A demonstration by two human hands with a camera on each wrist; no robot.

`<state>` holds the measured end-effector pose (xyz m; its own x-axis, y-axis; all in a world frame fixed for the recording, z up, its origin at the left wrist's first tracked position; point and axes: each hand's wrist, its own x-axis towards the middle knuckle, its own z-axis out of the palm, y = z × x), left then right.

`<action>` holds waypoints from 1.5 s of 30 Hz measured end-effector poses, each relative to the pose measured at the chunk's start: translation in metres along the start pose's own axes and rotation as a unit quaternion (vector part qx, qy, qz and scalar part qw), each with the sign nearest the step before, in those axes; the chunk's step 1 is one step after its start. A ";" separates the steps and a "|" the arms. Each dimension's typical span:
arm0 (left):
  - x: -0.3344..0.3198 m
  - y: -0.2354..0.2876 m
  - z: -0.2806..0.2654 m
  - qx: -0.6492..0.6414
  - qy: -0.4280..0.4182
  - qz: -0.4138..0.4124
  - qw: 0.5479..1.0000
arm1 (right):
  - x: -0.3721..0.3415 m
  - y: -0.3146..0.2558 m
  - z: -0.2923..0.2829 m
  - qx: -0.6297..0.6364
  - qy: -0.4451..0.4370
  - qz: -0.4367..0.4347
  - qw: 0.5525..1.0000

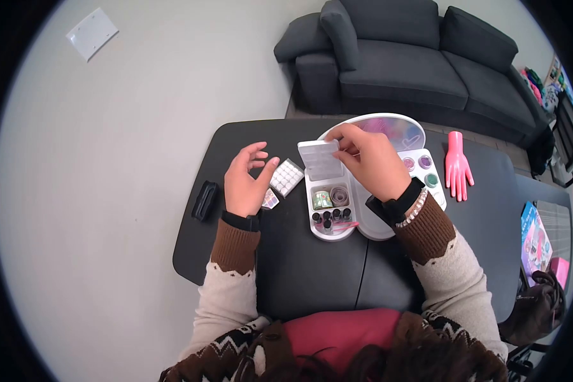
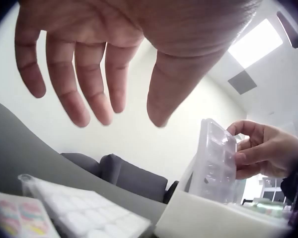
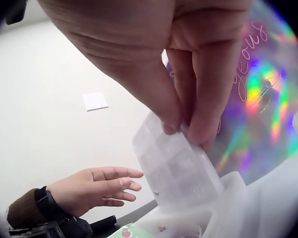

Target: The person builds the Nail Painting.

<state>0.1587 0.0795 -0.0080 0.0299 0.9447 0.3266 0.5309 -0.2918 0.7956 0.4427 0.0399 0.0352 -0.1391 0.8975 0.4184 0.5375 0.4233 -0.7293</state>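
Observation:
A clear compartmented plastic tray (image 1: 321,159) is tilted up at the left part of a white case (image 1: 328,236). The right hand (image 1: 377,164) pinches its upper edge between thumb and fingers; in the right wrist view the tray (image 3: 176,166) hangs below those fingertips (image 3: 181,130). The left hand (image 1: 249,181) hovers over the table, fingers apart and holding nothing, near a pack of white squares (image 1: 287,177) and a small patterned card (image 1: 270,200). Below the tray, the case holds a green patterned roll (image 1: 321,200), a coiled item (image 1: 339,196) and several small dark-capped bottles (image 1: 327,224).
On the black table (image 1: 299,274) lie a black case (image 1: 204,200) at left and a pink model hand (image 1: 457,167) at right. Round pots (image 1: 431,181) sit in the white case's right side. A grey sofa (image 1: 414,70) stands behind; a colourful box (image 1: 536,242) lies at far right.

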 end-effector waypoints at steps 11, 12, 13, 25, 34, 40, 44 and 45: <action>-0.001 -0.023 0.014 0.182 -0.175 0.043 0.967 | -0.014 -0.023 -0.011 -0.227 0.117 -0.090 0.963; 0.000 -0.020 0.013 0.190 -0.182 0.045 0.964 | -0.014 -0.027 -0.013 -0.193 0.119 -0.084 0.970; 0.001 -0.018 0.011 0.188 -0.180 0.042 0.965 | -0.014 -0.030 -0.015 -0.158 0.121 -0.078 0.977; -0.027 0.074 -0.007 0.020 -0.054 0.151 0.987 | -0.017 -0.039 0.010 0.192 -0.011 0.058 0.980; -0.030 0.050 -0.038 0.039 -0.004 0.091 0.995 | -0.008 -0.007 0.004 0.049 0.006 -0.004 0.999; -0.035 -0.007 -0.060 0.147 -0.104 -0.001 0.984 | -0.010 0.004 0.012 -0.027 0.008 -0.052 0.998; -0.040 -0.020 -0.065 0.220 -0.136 -0.006 0.966 | -0.010 0.003 0.009 -0.075 0.012 -0.075 0.994; -0.041 -0.023 -0.066 0.229 -0.142 -0.001 0.963 | -0.010 0.001 0.007 -0.075 0.012 -0.075 0.994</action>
<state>0.0896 0.0376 -0.0066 0.2249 0.9669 0.1202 0.8470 -0.2550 0.4665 0.4388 0.0320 0.0266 -0.2077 0.8213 0.5314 0.6300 0.5279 -0.5696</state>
